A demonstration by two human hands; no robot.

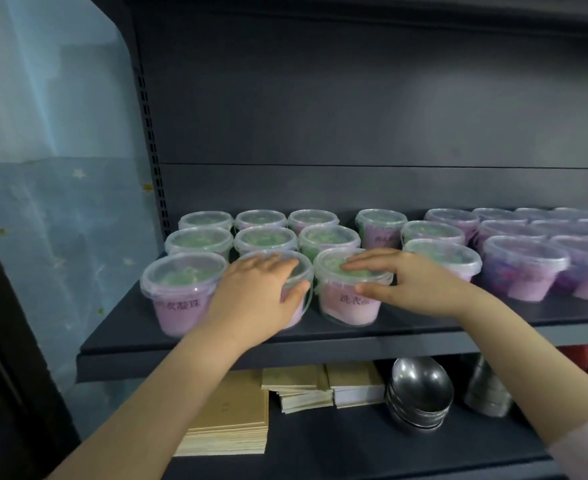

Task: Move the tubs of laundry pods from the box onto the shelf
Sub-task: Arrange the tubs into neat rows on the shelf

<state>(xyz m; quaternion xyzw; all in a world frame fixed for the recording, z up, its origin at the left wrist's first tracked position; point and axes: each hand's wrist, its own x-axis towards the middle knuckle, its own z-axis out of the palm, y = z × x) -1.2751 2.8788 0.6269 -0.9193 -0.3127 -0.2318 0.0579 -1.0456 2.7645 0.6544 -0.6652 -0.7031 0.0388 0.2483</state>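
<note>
Several clear tubs of laundry pods with green tops and pink labels stand in rows on the dark shelf (285, 341). My left hand (254, 292) is clasped over the middle tub of the front row (303, 268), fingers across its lid and thumb on its side. My right hand (417, 282) lies on the neighbouring front tub (348, 310), fingers flat on the lid and thumb against its wall. Both tubs rest on the shelf. Another tub (181, 289) stands at the front left. The box is out of view.
More tubs with purple contents (524, 268) fill the shelf's right side. The shelf below holds stacks of brown booklets (230, 417), stacked steel bowls (420, 393) and metal cups (486, 389). A blue curtain (43, 202) hangs left of the perforated upright (150, 150).
</note>
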